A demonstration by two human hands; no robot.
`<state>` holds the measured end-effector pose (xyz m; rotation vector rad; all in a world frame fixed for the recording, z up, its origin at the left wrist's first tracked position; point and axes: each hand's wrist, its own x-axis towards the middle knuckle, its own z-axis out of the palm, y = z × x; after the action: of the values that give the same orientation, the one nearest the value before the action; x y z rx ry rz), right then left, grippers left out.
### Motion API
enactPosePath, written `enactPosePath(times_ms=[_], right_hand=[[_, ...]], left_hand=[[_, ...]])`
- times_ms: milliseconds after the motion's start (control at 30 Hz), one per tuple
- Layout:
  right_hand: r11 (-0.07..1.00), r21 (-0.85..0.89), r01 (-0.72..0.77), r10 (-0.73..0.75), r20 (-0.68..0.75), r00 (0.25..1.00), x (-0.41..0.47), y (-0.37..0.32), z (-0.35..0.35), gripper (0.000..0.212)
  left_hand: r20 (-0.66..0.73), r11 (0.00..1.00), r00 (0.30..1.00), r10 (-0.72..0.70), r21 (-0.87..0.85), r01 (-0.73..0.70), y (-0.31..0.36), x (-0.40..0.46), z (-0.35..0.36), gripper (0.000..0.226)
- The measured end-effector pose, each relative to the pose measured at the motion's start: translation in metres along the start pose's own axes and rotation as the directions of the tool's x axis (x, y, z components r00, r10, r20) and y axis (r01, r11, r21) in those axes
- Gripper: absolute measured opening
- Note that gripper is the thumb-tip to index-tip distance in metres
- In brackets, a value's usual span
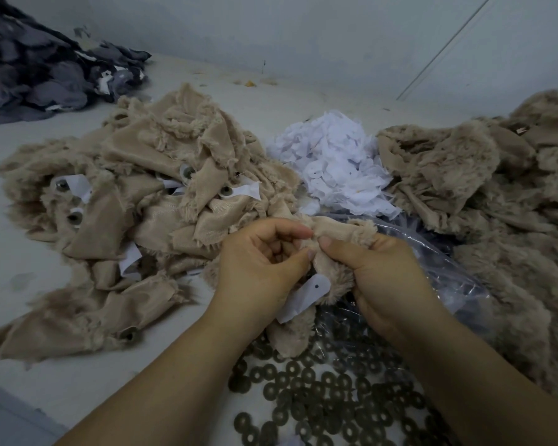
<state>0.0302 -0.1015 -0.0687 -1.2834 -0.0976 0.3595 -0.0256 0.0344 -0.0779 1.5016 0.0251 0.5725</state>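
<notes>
Both of my hands hold one beige plush fabric piece (339,235) in the middle of the view. My left hand (264,262) pinches its folded edge between thumb and curled fingers. My right hand (380,278) grips the same piece from the right, thumb pressed against the fold. A white paper tag (310,294) with a dark dot hangs from the piece below my hands. What sits inside the fold is hidden.
A heap of beige plush pieces with plastic eyes and white tags (136,201) lies left. More beige plush (484,194) is piled right. White paper scraps (339,162) sit behind. Dark washers (319,387) and a clear plastic bag (448,275) lie below. Grey fabric (39,69) is far left.
</notes>
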Motion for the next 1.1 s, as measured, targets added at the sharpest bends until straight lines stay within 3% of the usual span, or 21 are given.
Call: enactPosePath(times_ms=[267, 400, 567, 933, 1100], right_hand=[[1.0, 0.023, -0.013, 0.011, 0.063, 0.998, -0.0018, -0.0032, 0.0015, 0.018], [0.999, 0.042, -0.008, 0.003, 0.098, 0.995, -0.002, -0.0026, 0.0025, 0.032], [0.999, 0.043, -0.005, 0.001, 0.088, 0.996, -0.0007, 0.0005, 0.0006, 0.023], [0.972, -0.202, 0.119, -0.117, 0.025, 0.993, 0.0018, 0.0032, -0.0033, 0.008], [0.929, -0.341, 0.143, -0.164, -0.032, 0.986, 0.0002, 0.0038, -0.0016, 0.011]], left_hand=[[-0.018, 0.994, 0.997, -0.073, -0.084, 0.071, -0.0017, 0.0012, -0.0027, 0.024], [-0.008, 0.992, 0.997, -0.075, -0.099, 0.074, -0.0008, 0.0021, -0.0038, 0.027], [0.0, 0.999, 0.999, -0.043, -0.03, 0.043, 0.0006, 0.0006, -0.0035, 0.034], [-0.009, 0.96, 0.988, 0.155, 0.238, -0.149, 0.0002, -0.0022, -0.0002, 0.028], [-0.019, 0.981, 0.999, 0.032, 0.19, -0.028, -0.0019, -0.0016, -0.0004, 0.029]])
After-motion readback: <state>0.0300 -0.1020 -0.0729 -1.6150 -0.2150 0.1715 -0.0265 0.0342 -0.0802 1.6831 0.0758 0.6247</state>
